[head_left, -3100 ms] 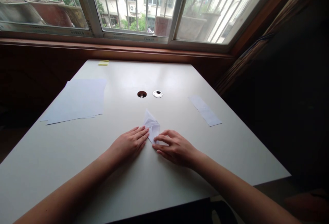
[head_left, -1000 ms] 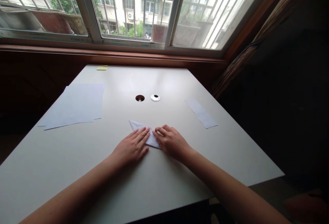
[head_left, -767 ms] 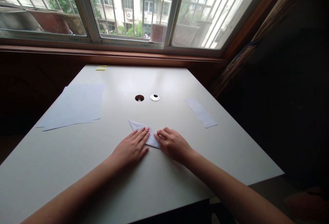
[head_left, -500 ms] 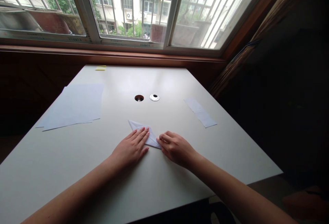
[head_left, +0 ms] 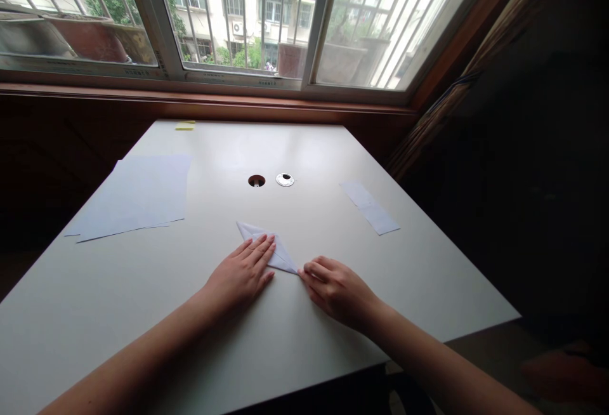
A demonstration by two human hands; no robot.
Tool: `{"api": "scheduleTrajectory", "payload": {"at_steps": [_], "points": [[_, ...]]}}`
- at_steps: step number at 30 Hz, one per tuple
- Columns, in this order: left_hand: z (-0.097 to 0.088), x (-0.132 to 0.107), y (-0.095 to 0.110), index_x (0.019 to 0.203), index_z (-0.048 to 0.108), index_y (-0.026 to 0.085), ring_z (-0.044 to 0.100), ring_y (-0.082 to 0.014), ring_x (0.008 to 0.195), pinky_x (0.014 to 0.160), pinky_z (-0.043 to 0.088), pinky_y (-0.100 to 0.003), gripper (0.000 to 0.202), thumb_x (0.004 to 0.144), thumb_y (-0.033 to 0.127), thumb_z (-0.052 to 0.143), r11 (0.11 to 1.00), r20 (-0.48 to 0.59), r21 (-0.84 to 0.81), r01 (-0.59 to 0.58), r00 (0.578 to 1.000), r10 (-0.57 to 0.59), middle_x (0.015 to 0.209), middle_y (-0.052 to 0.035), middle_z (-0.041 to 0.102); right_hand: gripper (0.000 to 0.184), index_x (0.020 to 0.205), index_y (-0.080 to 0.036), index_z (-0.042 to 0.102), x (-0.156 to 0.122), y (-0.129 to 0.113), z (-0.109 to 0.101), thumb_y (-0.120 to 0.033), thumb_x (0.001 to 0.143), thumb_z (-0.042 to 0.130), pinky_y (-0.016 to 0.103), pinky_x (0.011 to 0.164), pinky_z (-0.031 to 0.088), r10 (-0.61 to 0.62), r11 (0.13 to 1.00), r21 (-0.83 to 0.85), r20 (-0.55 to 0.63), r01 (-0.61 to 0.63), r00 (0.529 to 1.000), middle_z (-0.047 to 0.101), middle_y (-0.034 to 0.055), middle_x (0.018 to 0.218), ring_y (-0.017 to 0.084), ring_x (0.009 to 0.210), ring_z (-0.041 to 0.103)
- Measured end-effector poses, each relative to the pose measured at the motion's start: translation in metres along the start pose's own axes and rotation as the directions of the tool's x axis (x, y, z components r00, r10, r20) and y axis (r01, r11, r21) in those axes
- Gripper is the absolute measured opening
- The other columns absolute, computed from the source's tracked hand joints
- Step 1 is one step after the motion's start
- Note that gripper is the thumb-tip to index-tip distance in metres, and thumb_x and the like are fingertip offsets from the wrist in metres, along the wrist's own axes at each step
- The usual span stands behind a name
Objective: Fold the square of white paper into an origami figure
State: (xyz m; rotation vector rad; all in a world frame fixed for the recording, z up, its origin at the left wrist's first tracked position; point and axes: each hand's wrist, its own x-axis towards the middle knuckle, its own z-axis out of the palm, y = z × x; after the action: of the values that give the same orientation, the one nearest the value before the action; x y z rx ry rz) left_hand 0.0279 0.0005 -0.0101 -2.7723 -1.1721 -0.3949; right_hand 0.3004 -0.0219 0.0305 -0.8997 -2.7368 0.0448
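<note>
A piece of folded white paper (head_left: 284,257) lies on the table in a slanted diamond shape, with crease lines and layered edges showing. My left hand (head_left: 245,268) rests flat across its left part, fingers stretched out, and covers some of the folds. At the paper's pointed right tip is my right hand (head_left: 335,285), its fingers curled and closed, with thumb and forefinger at the tip. The exact grip on that tip is partly hidden by the fingers.
Loose white sheets (head_left: 143,190) lie at the left of the white table (head_left: 214,351). A narrow paper strip (head_left: 370,207) is at the right. Beyond the hands are a round cable hole (head_left: 256,181) and its cover (head_left: 285,179). A yellow piece (head_left: 185,125) sits at the far edge.
My right hand has slid right and slightly toward me, out to the paper's right tip, uncovering more of its lower edge. My left hand stays flat in place.
</note>
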Motion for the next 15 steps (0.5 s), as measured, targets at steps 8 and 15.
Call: {"api": "scheduleTrajectory", "payload": {"at_steps": [8, 15], "points": [[-0.002, 0.002, 0.000, 0.148, 0.041, 0.014, 0.038, -0.0263, 0.143, 0.119, 0.030, -0.041, 0.054, 0.103, 0.042, 0.039, 1.000, -0.016, -0.018, 0.005, 1.000, -0.005, 0.155, -0.0109, 0.040, 0.038, 0.135, -0.021, 0.055, -0.006, 0.007, 0.006, -0.022, 0.098, 0.050, 0.040, 0.086, 0.054, 0.017, 1.000, 0.014, -0.073, -0.016, 0.997, 0.065, 0.0113, 0.117, 0.023, 0.100, 0.060], [-0.006, 0.001, -0.017, 0.150, 0.039, 0.016, 0.042, -0.0285, 0.140, 0.114, 0.037, -0.043, 0.054, 0.102, 0.040, 0.041, 0.997, -0.012, -0.060, -0.040, 0.999, 0.039, 0.154, -0.0108, 0.041, 0.030, 0.127, -0.023, 0.062, 0.012, 0.006, 0.008, -0.027, 0.100, 0.050, 0.039, 0.087, 0.051, -0.043, 0.999, -0.034, -0.045, 0.042, 0.998, 0.065, 0.0094, 0.125, 0.022, 0.104, 0.058]]}}
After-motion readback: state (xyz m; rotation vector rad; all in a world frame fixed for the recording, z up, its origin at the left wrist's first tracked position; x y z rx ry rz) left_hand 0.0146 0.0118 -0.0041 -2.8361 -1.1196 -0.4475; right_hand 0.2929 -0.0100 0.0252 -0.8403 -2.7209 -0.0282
